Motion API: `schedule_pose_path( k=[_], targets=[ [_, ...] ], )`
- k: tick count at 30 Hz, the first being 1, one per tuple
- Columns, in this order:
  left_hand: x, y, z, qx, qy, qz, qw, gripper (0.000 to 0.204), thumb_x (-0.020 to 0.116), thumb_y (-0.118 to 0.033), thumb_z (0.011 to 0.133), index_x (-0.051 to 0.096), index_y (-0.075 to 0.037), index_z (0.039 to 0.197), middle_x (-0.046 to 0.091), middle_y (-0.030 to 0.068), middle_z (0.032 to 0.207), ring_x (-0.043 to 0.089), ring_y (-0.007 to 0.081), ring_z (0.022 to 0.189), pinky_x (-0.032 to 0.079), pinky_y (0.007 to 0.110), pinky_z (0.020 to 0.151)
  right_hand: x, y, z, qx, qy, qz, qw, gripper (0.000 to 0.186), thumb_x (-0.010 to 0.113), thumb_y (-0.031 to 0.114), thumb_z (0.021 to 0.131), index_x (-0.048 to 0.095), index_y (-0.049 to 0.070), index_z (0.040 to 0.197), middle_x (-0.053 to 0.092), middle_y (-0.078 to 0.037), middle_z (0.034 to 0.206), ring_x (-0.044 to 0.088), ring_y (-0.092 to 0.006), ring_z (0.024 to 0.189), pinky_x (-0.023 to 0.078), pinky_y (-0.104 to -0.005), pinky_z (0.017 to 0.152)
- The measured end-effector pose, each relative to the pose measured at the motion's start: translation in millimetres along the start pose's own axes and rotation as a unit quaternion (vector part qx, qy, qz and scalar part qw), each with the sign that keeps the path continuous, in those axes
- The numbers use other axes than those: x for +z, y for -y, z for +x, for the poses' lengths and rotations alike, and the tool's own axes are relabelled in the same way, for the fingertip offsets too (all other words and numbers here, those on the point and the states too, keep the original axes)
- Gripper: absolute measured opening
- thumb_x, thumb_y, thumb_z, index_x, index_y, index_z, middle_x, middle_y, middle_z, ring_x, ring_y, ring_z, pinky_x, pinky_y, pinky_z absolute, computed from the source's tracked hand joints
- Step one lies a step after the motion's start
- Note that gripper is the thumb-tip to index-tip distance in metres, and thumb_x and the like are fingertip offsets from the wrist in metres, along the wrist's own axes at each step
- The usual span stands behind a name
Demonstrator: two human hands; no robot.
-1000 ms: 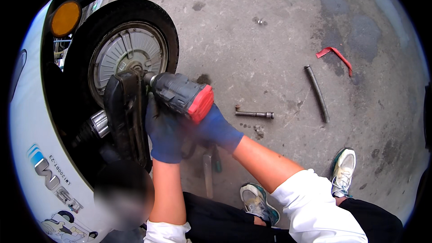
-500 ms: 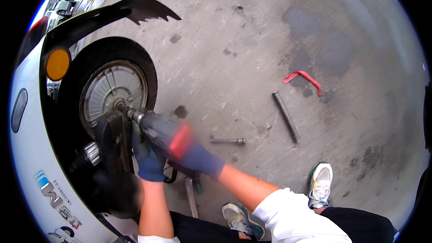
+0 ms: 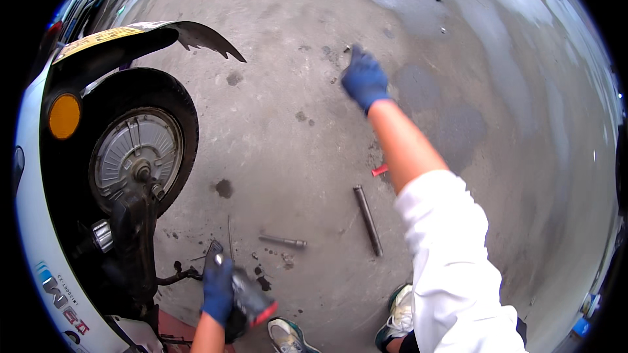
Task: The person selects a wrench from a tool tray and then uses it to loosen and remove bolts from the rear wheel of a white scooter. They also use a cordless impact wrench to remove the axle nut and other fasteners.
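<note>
At the lower left, my blue-gloved left hand (image 3: 218,291) is closed round a black-and-red impact wrench (image 3: 255,301), held low above the floor. Far out ahead, my gloved right hand (image 3: 365,82) reaches down to the concrete, its fingertips beside a small dark piece (image 3: 347,48). Blur hides whether those fingers are pinched or apart. A wheel (image 3: 139,157) with a grey metal hub stands under the raised fender (image 3: 124,39) of a light-coloured vehicle. A black arm (image 3: 134,242) runs from its axle, and a bolt end (image 3: 157,191) sticks out there.
A socket extension (image 3: 282,241) and a dark metal tube (image 3: 368,220) lie on the floor between my hands. Part of a red strip (image 3: 380,170) shows beside my right forearm. Several small bits and oil stains dot the concrete. My shoes (image 3: 288,336) are at the lower edge.
The impact wrench has come away from the wheel axle and down to the lower left, now in my left hand alone. My right hand has let go of it and stretched far forward.
</note>
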State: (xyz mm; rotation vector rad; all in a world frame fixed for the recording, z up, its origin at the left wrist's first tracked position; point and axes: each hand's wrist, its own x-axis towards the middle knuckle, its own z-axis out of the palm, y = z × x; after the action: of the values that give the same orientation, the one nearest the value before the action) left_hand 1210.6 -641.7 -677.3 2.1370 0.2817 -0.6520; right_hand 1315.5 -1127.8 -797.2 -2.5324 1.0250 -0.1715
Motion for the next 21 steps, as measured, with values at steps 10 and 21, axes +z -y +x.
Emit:
schedule_pose_path(
  k=[10, 21],
  targets=[
    [-84.4, -16.2, -130.7, -0.088, 0.038, 0.302, 0.949, 0.035, 0.071, -0.021, 0.081, 0.056, -0.005, 0.108, 0.062, 0.0089, 0.092, 0.063, 0.021, 0.081, 0.051, 0.033, 0.074, 57.8, -18.9, 76.0, -0.084, -0.05, -0.105, 0.99, 0.024, 0.048, 0.015, 0.091, 0.065, 0.013, 0.107, 0.062, -0.016, 0.113, 0.055, -0.0377, 0.112, 0.048, -0.0467, 0.095],
    [-105.1, -45.8, -109.7, -0.147, -0.104, -0.196, 0.964, 0.03, 0.055, -0.03, 0.092, 0.053, -0.005, 0.108, 0.064, 0.0141, 0.075, 0.067, 0.0258, 0.064, 0.056, 0.036, 0.056, 78.2, 124.1, -284.5, -0.589, 0.295, 0.162, 0.735, 0.023, 0.056, 0.019, 0.084, 0.062, 0.006, 0.103, 0.066, -0.014, 0.089, 0.065, -0.0325, 0.085, 0.053, -0.043, 0.072]
  ],
)
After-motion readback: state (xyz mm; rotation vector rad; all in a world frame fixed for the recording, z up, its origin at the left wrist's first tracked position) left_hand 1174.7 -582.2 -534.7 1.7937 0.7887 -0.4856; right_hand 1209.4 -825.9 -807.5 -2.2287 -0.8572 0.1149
